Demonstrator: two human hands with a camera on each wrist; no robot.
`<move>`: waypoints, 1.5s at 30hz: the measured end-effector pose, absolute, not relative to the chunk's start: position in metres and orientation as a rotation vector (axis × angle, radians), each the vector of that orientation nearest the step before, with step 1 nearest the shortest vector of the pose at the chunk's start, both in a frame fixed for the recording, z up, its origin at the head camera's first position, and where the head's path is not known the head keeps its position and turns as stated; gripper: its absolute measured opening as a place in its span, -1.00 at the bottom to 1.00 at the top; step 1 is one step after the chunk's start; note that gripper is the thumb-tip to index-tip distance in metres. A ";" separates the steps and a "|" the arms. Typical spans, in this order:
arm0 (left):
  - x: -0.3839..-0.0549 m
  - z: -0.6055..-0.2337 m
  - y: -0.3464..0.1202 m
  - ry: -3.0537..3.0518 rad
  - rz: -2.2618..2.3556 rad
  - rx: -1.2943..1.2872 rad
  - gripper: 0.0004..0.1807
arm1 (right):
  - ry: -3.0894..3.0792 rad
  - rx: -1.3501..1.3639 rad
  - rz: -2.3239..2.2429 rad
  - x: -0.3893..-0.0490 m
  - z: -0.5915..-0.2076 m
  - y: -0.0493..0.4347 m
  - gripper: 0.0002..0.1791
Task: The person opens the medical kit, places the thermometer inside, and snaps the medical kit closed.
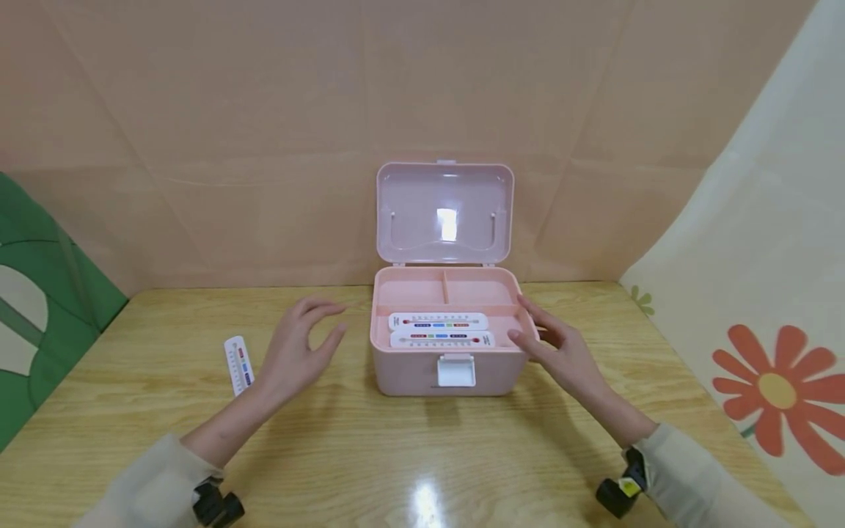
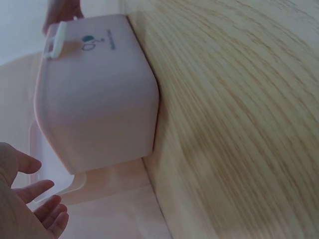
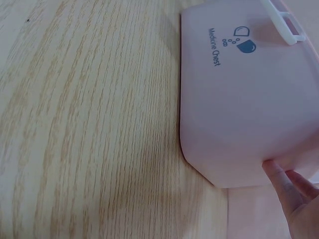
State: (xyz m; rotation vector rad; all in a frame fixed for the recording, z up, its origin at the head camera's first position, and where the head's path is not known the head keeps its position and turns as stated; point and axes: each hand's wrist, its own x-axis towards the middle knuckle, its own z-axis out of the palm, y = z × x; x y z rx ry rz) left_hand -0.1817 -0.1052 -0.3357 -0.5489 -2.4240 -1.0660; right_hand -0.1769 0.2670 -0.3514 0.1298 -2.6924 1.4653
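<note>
A pink medicine chest (image 1: 408,372) stands on the table with its lid (image 1: 445,213) raised behind it. Two white thermometers (image 1: 439,322) lie side by side in the front compartment of its upper tray. My right hand (image 1: 568,352) holds the chest at its right side, with fingertips at the rim; in the right wrist view, fingers (image 3: 281,186) touch the outer wall. To the left of the chest, my left hand (image 1: 297,348) hovers with nothing in it, thumb and fingers apart. Another white thermometer (image 1: 238,361) lies on the table beside the left forearm, which partly covers it.
The wooden table (image 1: 370,455) meets a draped backdrop (image 1: 264,147) close behind the chest. A white latch (image 1: 456,371) hangs on the chest's front. A flower-printed cloth (image 1: 779,396) borders the right side, a green printed shape (image 1: 39,293) the left.
</note>
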 end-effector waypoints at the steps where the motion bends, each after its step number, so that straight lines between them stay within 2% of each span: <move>1: -0.181 -0.337 -0.107 -2.422 -1.063 -0.548 -0.70 | -2.693 0.128 1.466 -0.177 -0.351 0.267 -0.29; 45: -0.167 -0.371 -0.151 -2.484 -0.996 -0.379 -0.63 | -2.698 0.106 1.468 -0.176 -0.351 0.266 -0.29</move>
